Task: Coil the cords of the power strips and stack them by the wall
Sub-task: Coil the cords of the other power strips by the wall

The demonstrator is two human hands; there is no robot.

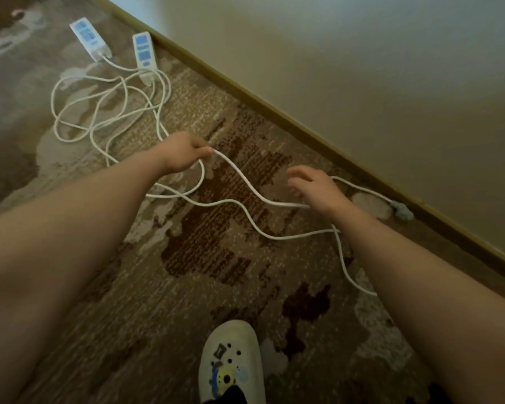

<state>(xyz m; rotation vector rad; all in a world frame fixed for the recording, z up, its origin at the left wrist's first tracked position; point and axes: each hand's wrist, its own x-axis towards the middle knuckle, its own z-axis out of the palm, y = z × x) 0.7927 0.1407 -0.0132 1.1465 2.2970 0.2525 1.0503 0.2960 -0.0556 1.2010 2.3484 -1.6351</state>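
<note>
Two white power strips lie on the carpet at the upper left, one (89, 38) further out and one (145, 55) close to the baseboard. Their white cords (105, 112) sprawl in loose tangled loops below them. My left hand (184, 151) is shut on one cord, pinching it at the fingertips. From there the cord (245, 182) sags to my right hand (312, 186), whose fingers are spread with the cord running under the palm. A grey plug (403, 212) lies by the baseboard to the right.
The wall (362, 68) and its brown baseboard (274, 112) run diagonally from the top left to the right edge. A patterned brown carpet (216, 258) covers the floor. My white clog (232, 365) stands at the bottom centre.
</note>
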